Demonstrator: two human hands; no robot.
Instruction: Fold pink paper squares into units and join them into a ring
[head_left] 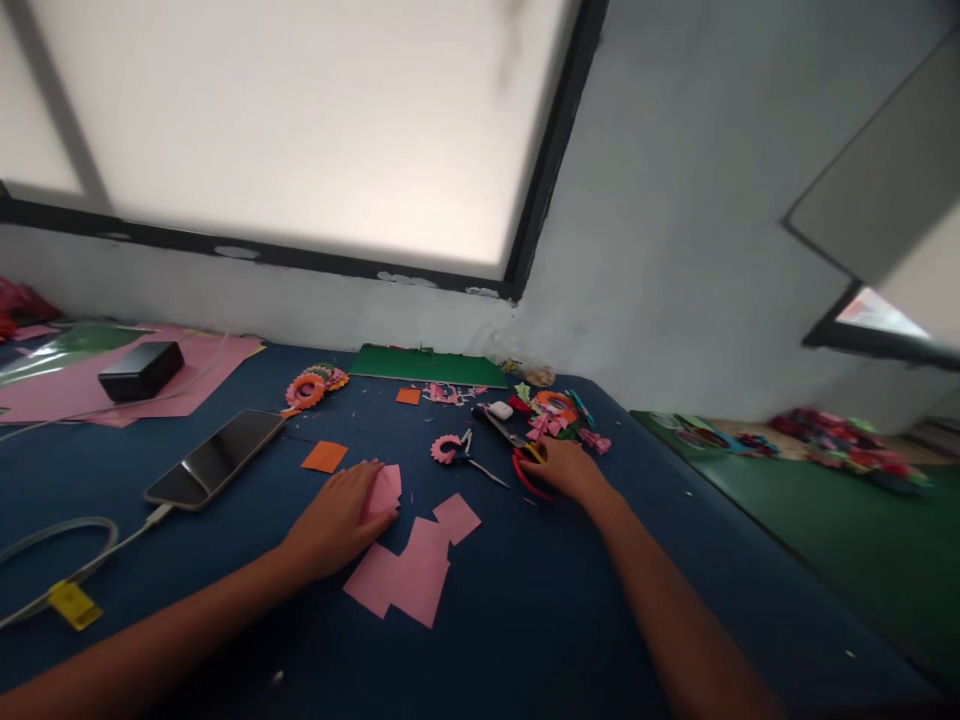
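- A small pink paper piece [385, 490] is held flat on the dark blue table cover [570, 610] under the left hand [341, 520], whose fingers are spread over it.
- The red-handled scissors [525, 462] are touched by the right hand [568, 468]; whether the handles are actually gripped cannot be told.
- Several pink paper squares [412, 570] are already cut and lie loose just beside the left hand.
- Finished work is judged to exist: a pink scalloped paper ring [446, 449] and a pile of coloured paper ornaments [555, 412] are seen near the scissors.
- The loose squares appear not yet shaped, so more cutting is judged to be left.
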